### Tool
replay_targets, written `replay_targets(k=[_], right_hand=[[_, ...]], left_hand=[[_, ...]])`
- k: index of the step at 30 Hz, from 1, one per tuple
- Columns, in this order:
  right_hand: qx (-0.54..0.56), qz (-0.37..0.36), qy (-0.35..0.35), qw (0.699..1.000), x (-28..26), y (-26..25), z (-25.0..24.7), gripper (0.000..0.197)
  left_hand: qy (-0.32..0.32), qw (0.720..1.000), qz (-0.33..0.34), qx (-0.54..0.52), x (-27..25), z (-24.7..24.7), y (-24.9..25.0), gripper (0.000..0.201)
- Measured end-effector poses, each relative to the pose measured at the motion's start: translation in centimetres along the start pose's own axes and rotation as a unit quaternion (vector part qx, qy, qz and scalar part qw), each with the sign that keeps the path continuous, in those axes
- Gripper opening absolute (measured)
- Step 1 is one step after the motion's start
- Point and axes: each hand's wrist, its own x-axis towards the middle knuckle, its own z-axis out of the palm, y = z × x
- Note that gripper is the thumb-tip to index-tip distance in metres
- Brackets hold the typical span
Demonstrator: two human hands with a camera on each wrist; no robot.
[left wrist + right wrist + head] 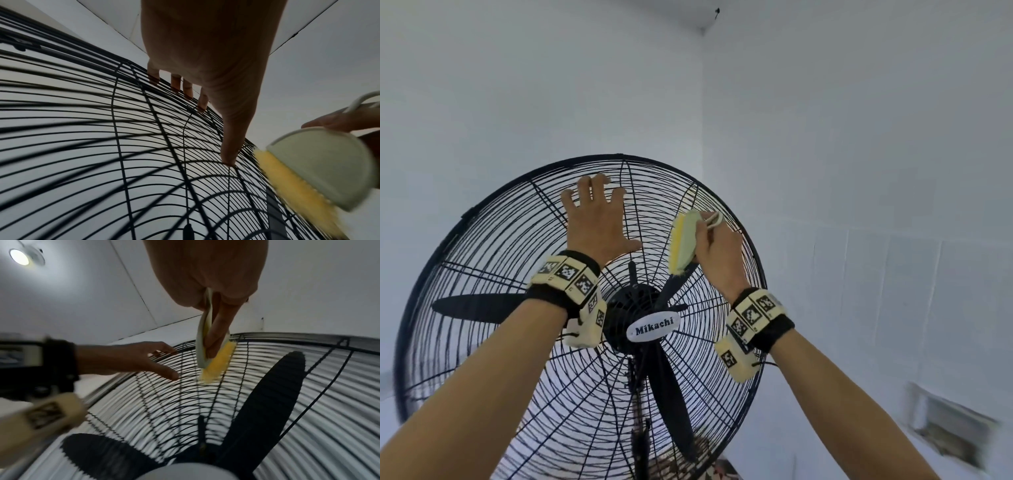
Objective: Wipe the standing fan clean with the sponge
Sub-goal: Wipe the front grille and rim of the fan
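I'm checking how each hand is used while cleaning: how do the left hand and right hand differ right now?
The left hand is spread open, fingers resting on the fan grille near its top; the right hand is curled round the handle of the sponge. The left hand holds nothing, while the right hand presses the sponge's yellow side to the wires. The left hand sits higher than the right. Both wear a tagged wristband and touch the same grille.

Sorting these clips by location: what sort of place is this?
Probably a plain indoor room, perhaps at home: bare white walls meet in a corner, a ceiling light is on, and a standing fan fills the view.
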Motion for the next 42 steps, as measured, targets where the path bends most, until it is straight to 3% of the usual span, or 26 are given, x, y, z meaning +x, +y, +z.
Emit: replay_targets(k=[6, 12, 18, 24, 29, 32, 36, 39, 42], right_hand=[[0.017, 0.015, 0.089, 0.996, 2.0, -0.9, -1.6, 0.031], [0.020, 0.014, 0.007, 1.000, -1.7, -0.5, -0.8, 0.037], [0.038, 0.032, 0.091, 0.995, -0.1, -1.2, -1.9, 0.030], [0.044, -0.007, -0.004, 0.999, -5.3, -1.0, 0.1, 0.026], [0.049, 0.008, 0.081, 0.995, -2.8, -1.0, -1.2, 0.023], [0.024, 0.001, 0.046, 0.999, -4.9, -1.0, -0.3, 0.030], [0.042, -0.001, -0.023, 0.999, -8.6, -1.0, -0.1, 0.026], [0.053, 0.014, 0.020, 0.998, -7.1, -0.5, -0.5, 0.019], [0.041, 0.017, 0.039, 0.998, -7.1, -0.4, 0.1, 0.025]], left_hand=[[0.008, 1.000, 0.005, -0.014, -0.1, 0.0, 0.4, 0.109], [0.012, 1.000, 0.001, -0.015, -0.1, 0.5, -0.4, 0.108], [0.019, 1.000, 0.004, -0.021, -0.2, 0.5, 0.0, 0.109], [0.015, 1.000, -0.003, -0.026, -0.3, 0.4, -0.4, 0.106], [0.024, 0.999, 0.007, -0.045, -0.3, 0.5, 0.0, 0.105], [0.019, 0.999, 0.001, -0.039, -0.3, 0.5, -0.1, 0.105], [0.017, 0.999, 0.002, -0.037, -0.4, 0.6, -0.4, 0.105], [0.021, 0.999, 0.006, -0.035, -0.5, 0.6, -0.1, 0.104], [0.024, 0.999, 0.006, -0.036, -0.4, 0.6, 0.0, 0.105]])
